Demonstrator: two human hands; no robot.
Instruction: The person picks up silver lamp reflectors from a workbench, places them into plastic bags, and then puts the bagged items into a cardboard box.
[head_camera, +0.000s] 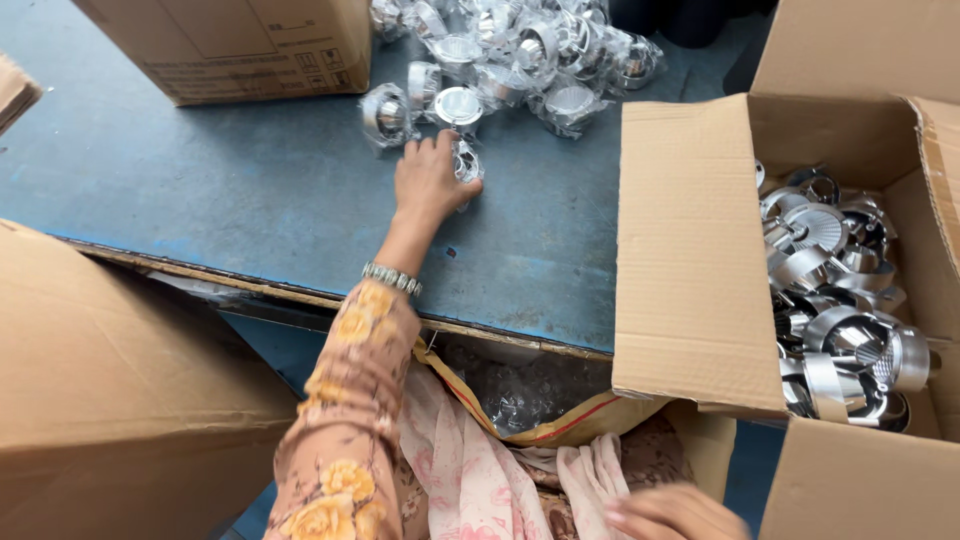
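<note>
Head view: left hand (428, 180) reaches across the blue bench (200, 190), its grip closed around one bagged part (466, 162) lying at the near edge of a pile (520, 50) of a dozen or more shiny round metal parts in clear bags. Right hand (672, 514) sits low at the frame edge, grip state cannot be told. Three brown cardboard boxes: one closed (240, 45), one at left (110, 400), one open (690, 250) holding many unbagged ribbed metal parts (835, 300).

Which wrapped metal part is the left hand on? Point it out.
The wrapped metal part under the left hand, lying apart from the pile at its near edge.
</note>
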